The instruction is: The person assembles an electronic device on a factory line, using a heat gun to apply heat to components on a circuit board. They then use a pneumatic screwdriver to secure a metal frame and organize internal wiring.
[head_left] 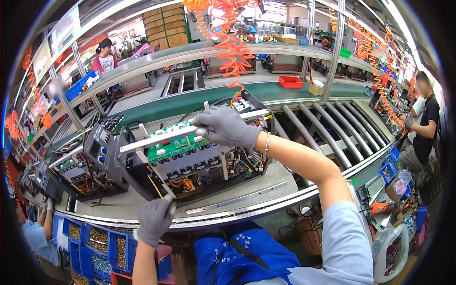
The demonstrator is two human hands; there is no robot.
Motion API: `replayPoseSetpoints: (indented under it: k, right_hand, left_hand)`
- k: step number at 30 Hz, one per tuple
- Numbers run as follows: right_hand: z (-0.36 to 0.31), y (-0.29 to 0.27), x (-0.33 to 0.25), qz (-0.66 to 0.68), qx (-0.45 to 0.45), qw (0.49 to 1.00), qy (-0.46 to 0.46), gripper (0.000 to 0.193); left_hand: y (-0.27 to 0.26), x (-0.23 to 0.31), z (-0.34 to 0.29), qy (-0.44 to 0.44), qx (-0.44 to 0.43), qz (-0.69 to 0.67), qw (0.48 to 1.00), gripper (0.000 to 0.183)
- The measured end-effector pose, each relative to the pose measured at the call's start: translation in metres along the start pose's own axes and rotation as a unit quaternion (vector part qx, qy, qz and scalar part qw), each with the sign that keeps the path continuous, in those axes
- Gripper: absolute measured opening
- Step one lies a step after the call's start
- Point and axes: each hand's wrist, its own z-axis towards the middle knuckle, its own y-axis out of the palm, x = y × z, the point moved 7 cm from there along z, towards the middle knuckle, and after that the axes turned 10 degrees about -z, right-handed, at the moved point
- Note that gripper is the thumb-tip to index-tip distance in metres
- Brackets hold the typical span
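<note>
My right hand (227, 127), in a grey glove, reaches across an opened machine unit (199, 180) with its fingers closed on a long white metal bar (159, 140). The bar runs along the top of the unit, over a green circuit board (175, 147). Below the board sit a pale panel, black parts and bundles of coloured wires. My left hand (156, 219), also gloved in grey, is at the unit's lower left front corner. Its fingers are curled beside the foot of a white upright; what they hold, if anything, is hidden.
A loose metal strip (237, 197) lies before the unit. Another opened unit (92, 161) stands to its left. Metal rollers (327, 135) extend right. Blue bins (97, 237) of screws hang below the bench edge. Orange coiled hoses (232, 47) dangle overhead. Co-workers stand left and right.
</note>
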Motion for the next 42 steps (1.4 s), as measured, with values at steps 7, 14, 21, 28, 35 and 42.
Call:
replayPoseSetpoints:
  k: [7, 14, 21, 28, 35, 42]
  right_hand:
    - [-0.003, -0.017, -0.010, -0.017, 0.055, 0.998, -0.005, 0.025]
    - [0.022, -0.107, -0.038, -0.036, 0.290, 0.955, -0.042, 0.020]
    - [0.016, -0.063, 0.115, 0.051, 0.036, 0.975, 0.214, 0.029]
    - [-0.033, -0.008, 0.175, 0.412, 0.096, 0.818, 0.389, 0.031]
    - [-0.031, 0.002, 0.160, 0.366, 0.088, 0.834, 0.403, 0.031]
    - [-0.022, 0.010, 0.153, 0.475, 0.063, 0.795, 0.371, 0.027]
  left_hand:
    - [-0.081, -0.084, -0.054, -0.245, 0.304, -0.091, 0.916, 0.043]
    - [-0.067, -0.132, 0.013, -0.306, 0.273, -0.266, 0.872, 0.072]
    - [-0.038, -0.154, 0.046, -0.255, 0.231, -0.371, 0.862, 0.082]
    - [-0.029, -0.138, 0.064, -0.216, 0.219, -0.410, 0.859, 0.096]
    - [-0.025, -0.125, 0.070, -0.241, 0.218, -0.344, 0.881, 0.081]
    - [-0.024, -0.128, 0.067, -0.264, 0.256, -0.356, 0.859, 0.078]
